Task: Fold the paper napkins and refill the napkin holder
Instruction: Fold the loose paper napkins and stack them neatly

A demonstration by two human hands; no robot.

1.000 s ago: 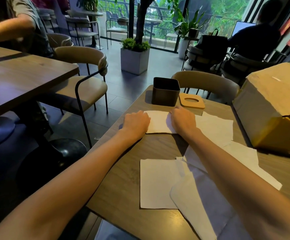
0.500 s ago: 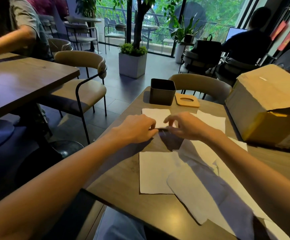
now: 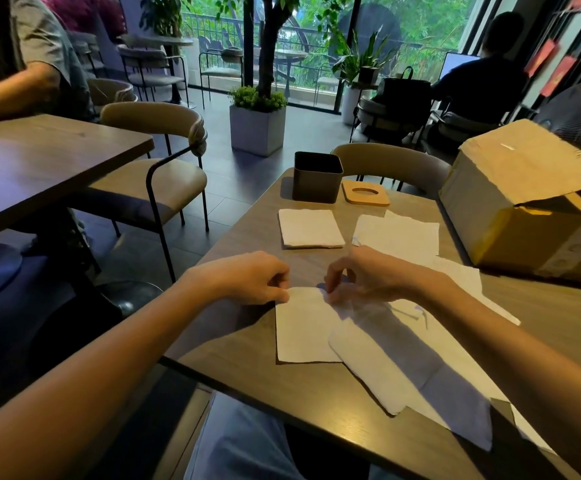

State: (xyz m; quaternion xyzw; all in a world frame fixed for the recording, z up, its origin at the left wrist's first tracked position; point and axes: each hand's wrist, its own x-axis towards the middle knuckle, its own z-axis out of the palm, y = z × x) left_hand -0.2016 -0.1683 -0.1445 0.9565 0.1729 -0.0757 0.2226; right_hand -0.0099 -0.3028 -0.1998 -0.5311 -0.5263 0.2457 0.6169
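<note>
Left hand [image 3: 247, 278] and right hand [image 3: 361, 275], fingers curled, each pinch the far edge of a flat napkin [image 3: 302, 327] near the table's front edge. A folded napkin [image 3: 309, 227] lies beyond, just before the napkin holder [image 3: 316, 176]. Risk: an overlapping sheet [image 3: 403, 358] covers the napkin's right side and may drag along, skewing the fold.

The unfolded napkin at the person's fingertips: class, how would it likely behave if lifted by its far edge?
Probably floppy: the unfolded napkin is a thin sheet lying flat, so it should droop from the left hand and right hand at its far edge. Likely very light, and easy to tear, given its ragged edges.
</note>
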